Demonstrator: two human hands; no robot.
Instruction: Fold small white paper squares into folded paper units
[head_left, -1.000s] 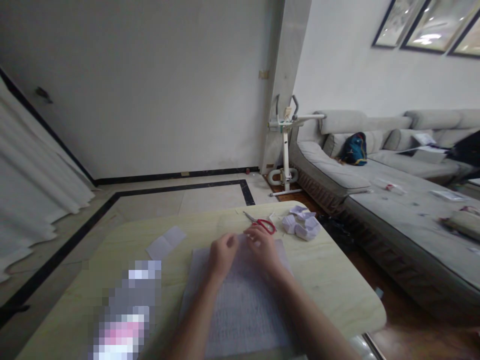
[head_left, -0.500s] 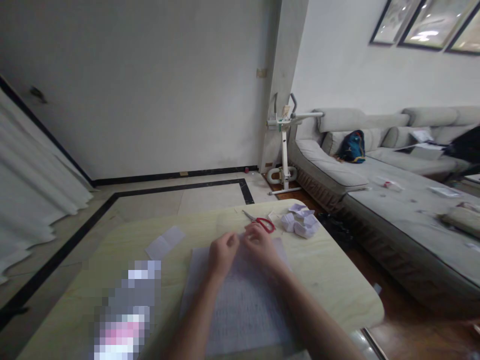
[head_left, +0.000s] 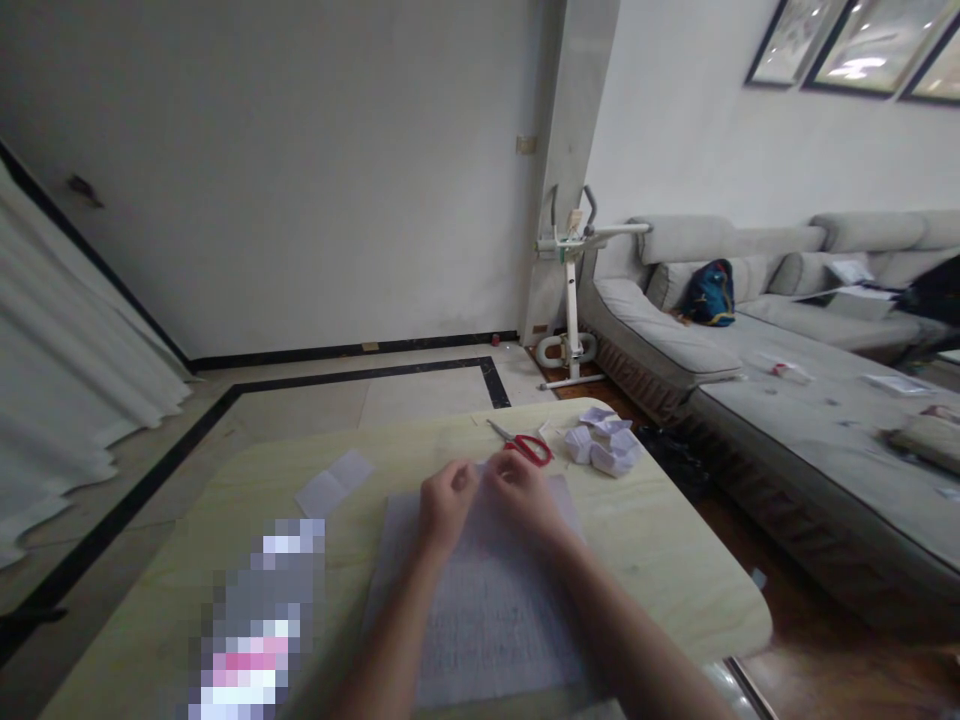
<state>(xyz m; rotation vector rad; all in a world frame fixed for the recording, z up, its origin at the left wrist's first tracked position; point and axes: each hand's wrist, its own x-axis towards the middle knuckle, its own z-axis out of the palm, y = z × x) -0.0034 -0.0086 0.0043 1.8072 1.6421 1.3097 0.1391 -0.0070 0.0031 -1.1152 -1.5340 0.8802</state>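
A large sheet of paper [head_left: 502, 620] with faint writing lies on the pale wooden table [head_left: 675, 560] under my forearms. At its far edge my left hand [head_left: 448, 497] is closed in a pinch. Close by on the right, my right hand [head_left: 519, 487] is closed too, with its fingertips facing the left hand's. A bit of whitish paper shows between the fingertips, and its outline is blurred. Red-handled scissors [head_left: 529, 449] lie just beyond my right hand, blades pointing away to the left.
Folded paper pieces [head_left: 611, 445] sit in a cluster near the table's far right corner. To the left lies a creased paper slip [head_left: 334, 482], with a pixelated object [head_left: 251, 630] nearer me. A grey sofa [head_left: 810, 420] and a white exercise machine [head_left: 571, 300] stand beyond the table.
Both hands stay pinched at the paper's far edge, almost unmoved. The whole view has shifted very slightly.
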